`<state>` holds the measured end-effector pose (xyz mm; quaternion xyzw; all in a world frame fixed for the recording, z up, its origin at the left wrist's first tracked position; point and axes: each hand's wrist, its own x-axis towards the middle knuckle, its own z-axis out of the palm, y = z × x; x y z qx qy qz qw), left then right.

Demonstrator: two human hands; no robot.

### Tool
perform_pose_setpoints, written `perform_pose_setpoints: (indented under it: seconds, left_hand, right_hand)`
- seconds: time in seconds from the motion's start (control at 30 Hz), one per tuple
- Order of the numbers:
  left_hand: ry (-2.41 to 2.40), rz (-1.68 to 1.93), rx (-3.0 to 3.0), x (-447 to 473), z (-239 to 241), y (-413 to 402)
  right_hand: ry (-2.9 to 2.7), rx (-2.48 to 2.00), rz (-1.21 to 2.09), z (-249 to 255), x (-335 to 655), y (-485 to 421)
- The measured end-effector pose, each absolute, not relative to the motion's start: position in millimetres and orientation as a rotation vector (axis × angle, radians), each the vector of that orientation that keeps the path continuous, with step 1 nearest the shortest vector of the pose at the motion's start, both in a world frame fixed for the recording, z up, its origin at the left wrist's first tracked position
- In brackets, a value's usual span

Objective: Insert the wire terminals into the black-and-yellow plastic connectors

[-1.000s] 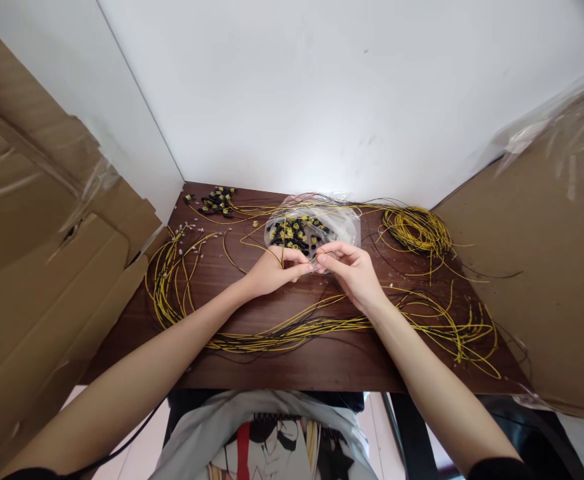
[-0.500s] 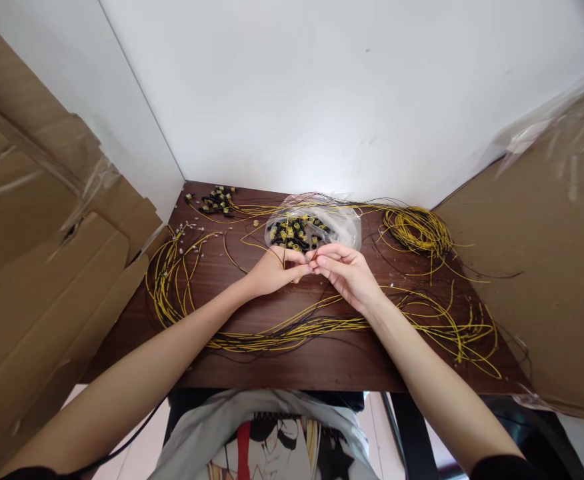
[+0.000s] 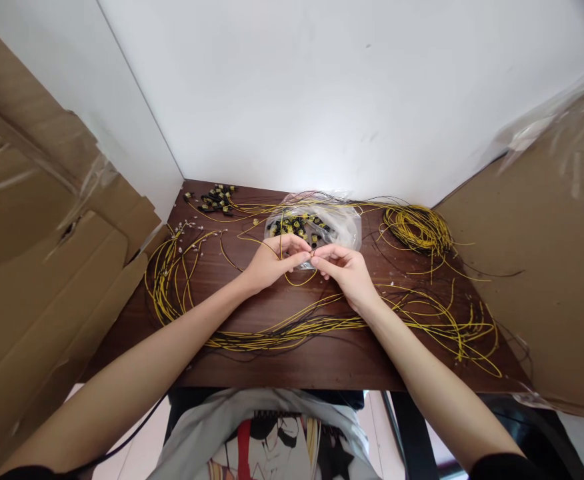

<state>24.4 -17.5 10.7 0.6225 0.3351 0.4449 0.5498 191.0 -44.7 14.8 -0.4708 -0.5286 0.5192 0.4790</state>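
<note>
My left hand (image 3: 272,265) and my right hand (image 3: 346,270) meet fingertip to fingertip over the middle of a dark wooden table (image 3: 322,363). Both are closed in a pinch on a thin yellow wire (image 3: 299,281) that loops down between them. Whether a small connector sits at the pinch I cannot make out. Just behind the fingers lies a clear plastic bag (image 3: 345,227) holding several small black and yellow connectors (image 3: 297,227).
Long yellow and black wire bundles (image 3: 282,337) run across the table's front. A wire fan (image 3: 169,280) lies at left, a coil (image 3: 417,230) at back right, loose connectors (image 3: 215,199) at back left. Cardboard sheets (image 3: 37,267) flank both sides; a white wall stands behind.
Both hands shifted slightly back toward the bag, and a loop of yellow wire now hangs below the pinched fingertips.
</note>
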Motion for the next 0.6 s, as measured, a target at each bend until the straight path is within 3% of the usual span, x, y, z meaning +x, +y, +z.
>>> perform_pose_setpoints:
  seconds: [0.6]
  left_hand:
    - [0.792,1.167,1.341,23.2,8.7,-13.7]
  right_hand:
    - [-1.579,-1.165,1.183,12.4,191.6,-45.0]
